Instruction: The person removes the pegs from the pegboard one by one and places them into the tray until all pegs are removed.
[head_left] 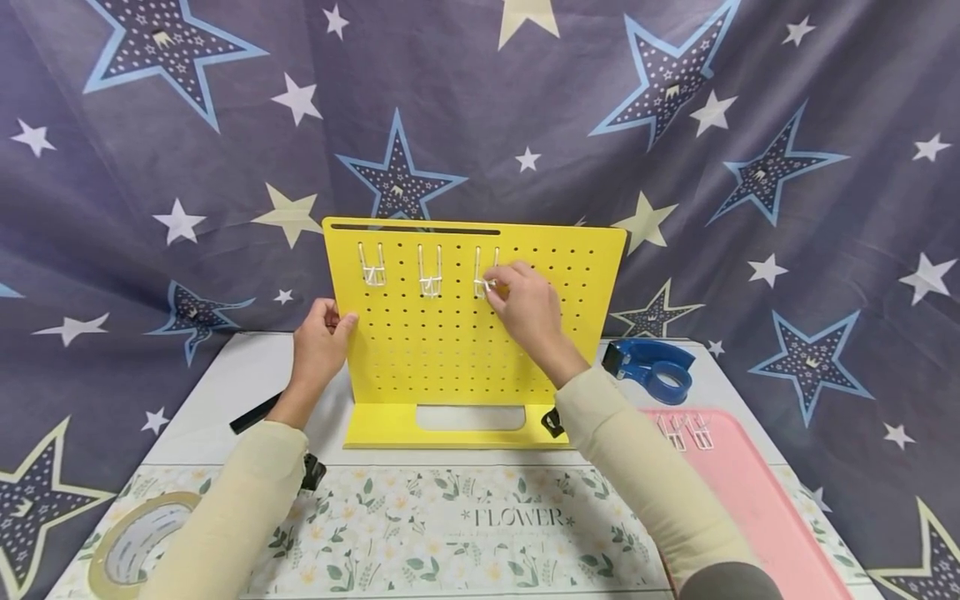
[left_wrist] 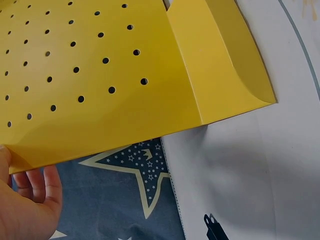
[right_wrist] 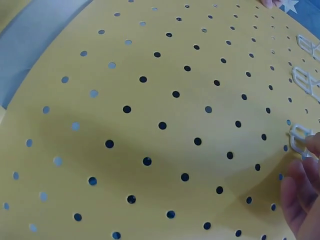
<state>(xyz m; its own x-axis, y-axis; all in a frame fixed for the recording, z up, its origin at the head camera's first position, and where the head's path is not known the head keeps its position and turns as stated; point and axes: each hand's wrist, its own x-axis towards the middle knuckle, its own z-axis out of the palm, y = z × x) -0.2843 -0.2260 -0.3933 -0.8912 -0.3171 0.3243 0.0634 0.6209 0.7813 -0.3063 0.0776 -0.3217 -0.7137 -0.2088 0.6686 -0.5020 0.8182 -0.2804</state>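
Observation:
A yellow pegboard [head_left: 450, 350] stands upright on its base in the head view. My left hand [head_left: 318, 350] grips its left edge, the thumb on the front and the fingers behind, as the left wrist view also shows. Three white wire hooks hang in the top rows: a left hook [head_left: 372, 273], a middle hook [head_left: 430, 285] and a right hook [head_left: 477, 265]. With thumb and fingertips my right hand [head_left: 528, 308] pinches the lower part of the right hook. That hook [right_wrist: 297, 140] lies flat against the board in the right wrist view, partly hidden by the fingers.
On the right lies a pink tray [head_left: 757, 508] with more white wire hooks [head_left: 701, 433] at its far end. A blue tape dispenser [head_left: 663, 367] sits behind it. Front left is a tape roll [head_left: 105, 567], and a black strip [head_left: 255, 414] lies left of the board. A star-patterned curtain [head_left: 480, 92] hangs behind.

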